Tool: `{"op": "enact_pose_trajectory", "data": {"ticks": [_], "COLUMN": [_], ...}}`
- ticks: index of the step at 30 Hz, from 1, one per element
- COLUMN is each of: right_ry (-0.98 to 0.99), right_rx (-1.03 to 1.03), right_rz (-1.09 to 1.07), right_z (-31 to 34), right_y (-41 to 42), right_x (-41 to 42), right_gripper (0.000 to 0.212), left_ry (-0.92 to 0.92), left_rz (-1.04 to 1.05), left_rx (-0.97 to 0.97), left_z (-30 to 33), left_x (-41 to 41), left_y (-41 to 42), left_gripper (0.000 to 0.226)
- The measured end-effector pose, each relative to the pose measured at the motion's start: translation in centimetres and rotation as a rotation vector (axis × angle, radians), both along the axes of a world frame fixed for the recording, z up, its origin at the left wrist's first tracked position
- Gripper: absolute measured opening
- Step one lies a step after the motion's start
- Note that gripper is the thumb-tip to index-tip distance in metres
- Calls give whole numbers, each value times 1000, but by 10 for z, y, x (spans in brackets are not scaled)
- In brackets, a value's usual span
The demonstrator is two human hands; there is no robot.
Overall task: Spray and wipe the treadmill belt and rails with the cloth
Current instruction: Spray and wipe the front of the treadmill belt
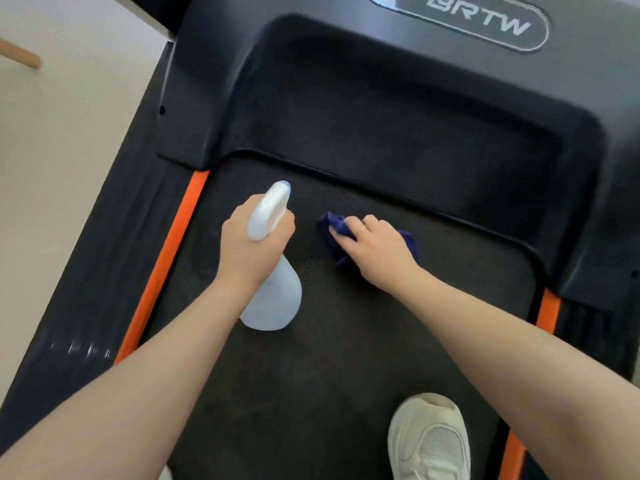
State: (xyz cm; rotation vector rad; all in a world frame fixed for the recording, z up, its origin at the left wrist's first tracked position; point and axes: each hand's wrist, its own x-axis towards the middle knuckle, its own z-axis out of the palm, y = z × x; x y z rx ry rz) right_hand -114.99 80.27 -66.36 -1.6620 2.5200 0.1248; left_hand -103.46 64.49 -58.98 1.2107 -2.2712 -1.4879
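Near the front of the treadmill belt (346, 341), just short of the motor cover (381, 109), both hands are at work. The left hand (254, 249) is curled round the neck of a pale spray bottle (273, 299), its nozzle pointing forward and down at the belt; the grip sits high, under the trigger head, which seems chosen so a finger can pull the trigger, though the trigger finger itself is hidden. The right hand (375, 244) lies palm down on a crumpled dark blue cloth (334, 225), fingers spread fairly flat and pressing it onto the belt just beside the bottle. Bunching the cloth under the palm gives a thick pad and lets the arm's weight do the rubbing.

A patch of fine speckles, probably spray, shows on the belt between bottle and cloth, so the cloth looks placed to sweep straight through it. Keeping the bottle in hand instead of setting it down suggests spraying and wiping in turns.

Further out, orange strips (162, 265) run along both edges of the belt, with dark ribbed rails (104, 258) outside them; these show no moisture that I can make out. A white shoe (429, 441) stands on the belt near the right edge, so that part remains to be wiped.
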Motion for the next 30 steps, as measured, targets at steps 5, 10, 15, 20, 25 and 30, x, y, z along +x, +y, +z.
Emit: {"op": "enact_pose_trajectory", "data": {"ticks": [5,10,15,20,25,30], "right_ry": [95,75,23,-90,16,-49], "right_rx": [36,-90,-50,-141,-187,-222], "right_rz": [-222,46,-347,159,-326,170], "right_z": [-4,-8,-9,-18,-20,-26], "right_y": [-12,-8,-32,-42,-55,-50], "right_x": [-12,-9,4,58,37,81], "right_gripper": [53,41,52,53,54,55], "left_ry": [59,44,76,151,200,157], "left_rz": [12,-11,87,212,210,222], "left_rx": [-30,-75,15,59,70,19], "left_z": [-1,-3,-4,-1,2,3], "left_x": [-1,-5,6,28,47,62], "left_y": [6,9,-8,-18,-26,-38], "left_gripper": [19,29,12,17,19,24]}}
